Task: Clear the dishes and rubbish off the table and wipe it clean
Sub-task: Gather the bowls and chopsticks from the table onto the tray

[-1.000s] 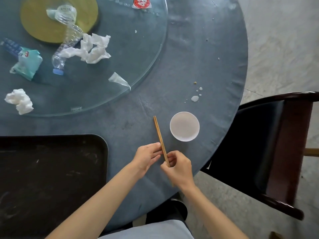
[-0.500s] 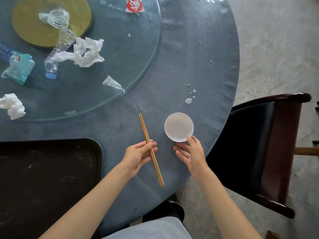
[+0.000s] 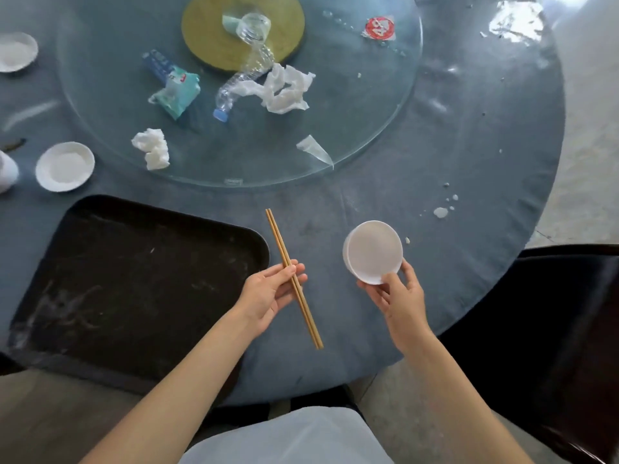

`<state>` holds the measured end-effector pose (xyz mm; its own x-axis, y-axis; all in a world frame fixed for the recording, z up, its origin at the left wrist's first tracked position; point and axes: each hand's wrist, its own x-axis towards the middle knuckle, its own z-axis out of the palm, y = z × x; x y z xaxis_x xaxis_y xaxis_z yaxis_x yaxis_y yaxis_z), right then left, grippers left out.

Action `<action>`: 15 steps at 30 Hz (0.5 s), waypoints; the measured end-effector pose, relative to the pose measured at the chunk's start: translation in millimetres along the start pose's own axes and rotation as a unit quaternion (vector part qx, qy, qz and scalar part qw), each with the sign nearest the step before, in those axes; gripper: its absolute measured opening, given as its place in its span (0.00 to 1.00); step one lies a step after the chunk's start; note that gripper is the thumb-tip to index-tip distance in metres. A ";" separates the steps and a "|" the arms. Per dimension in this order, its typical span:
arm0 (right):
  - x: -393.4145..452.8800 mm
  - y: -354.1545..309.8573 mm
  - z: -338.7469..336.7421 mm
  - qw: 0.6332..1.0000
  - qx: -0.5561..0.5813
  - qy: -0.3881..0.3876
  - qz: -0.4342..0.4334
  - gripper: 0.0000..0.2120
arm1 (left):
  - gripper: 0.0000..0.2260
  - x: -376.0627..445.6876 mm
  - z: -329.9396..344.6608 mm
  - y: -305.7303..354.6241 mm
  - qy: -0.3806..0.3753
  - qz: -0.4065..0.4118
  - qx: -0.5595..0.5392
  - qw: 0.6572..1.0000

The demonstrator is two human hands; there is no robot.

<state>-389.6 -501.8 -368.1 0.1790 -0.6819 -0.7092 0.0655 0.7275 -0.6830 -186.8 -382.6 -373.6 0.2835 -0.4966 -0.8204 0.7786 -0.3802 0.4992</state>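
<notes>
My left hand (image 3: 268,294) grips a pair of wooden chopsticks (image 3: 283,254) near their middle, just right of the black tray (image 3: 127,283). My right hand (image 3: 398,293) holds a small white bowl (image 3: 373,251) by its near rim, tilted and lifted off the grey round table (image 3: 469,155). On the glass turntable (image 3: 368,105) lie a crushed plastic bottle (image 3: 244,73), crumpled tissues (image 3: 288,88), another tissue wad (image 3: 152,149), a teal tissue packet (image 3: 177,93) and a plastic scrap (image 3: 313,149).
Two white saucers (image 3: 65,166) (image 3: 15,51) sit at the table's left, with a white cup (image 3: 6,172) at the edge of view. Spilled white specks (image 3: 441,212) lie beyond the bowl. A dark wooden chair (image 3: 552,329) stands at the right.
My right hand let go of the chopsticks, reached to the bowl and lifted it. My left hand kept the chopsticks and shifted left toward the tray. The view swung left.
</notes>
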 end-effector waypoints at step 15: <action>-178.0 200.8 239.6 0.956 -0.226 -0.186 -0.015 0.18 | 0.10 -166.0 -343.3 -9.1 0.081 0.143 -0.107 0.981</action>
<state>-173.1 -216.1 -337.0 0.5254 -0.5677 -0.6338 -0.3395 0.5432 -0.7679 -48.7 -28.8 -337.7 0.5788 -0.4212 -0.6983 0.7495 -0.0628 0.6590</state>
